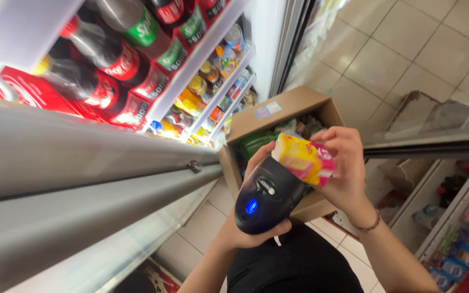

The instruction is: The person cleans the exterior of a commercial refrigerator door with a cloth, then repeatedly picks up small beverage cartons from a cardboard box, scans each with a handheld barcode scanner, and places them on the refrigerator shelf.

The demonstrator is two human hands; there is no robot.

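Here our left hand (248, 228) grips the black scanner (267, 196) while the right hand (346, 163) pinches a yellow-pink packet (302, 158) over the cardboard box's (294, 106) near edge; we hold the packet flat against the scanner's head.

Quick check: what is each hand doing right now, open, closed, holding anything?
Left hand: closed around a black handheld scanner.
Right hand: closed on a yellow and pink packet, held over the open cardboard box.

Cooler shelves (202, 59) carried dark soda bottles (104, 54); lower shelves beneath those bottles held smaller yellow drink bottles (191, 100).
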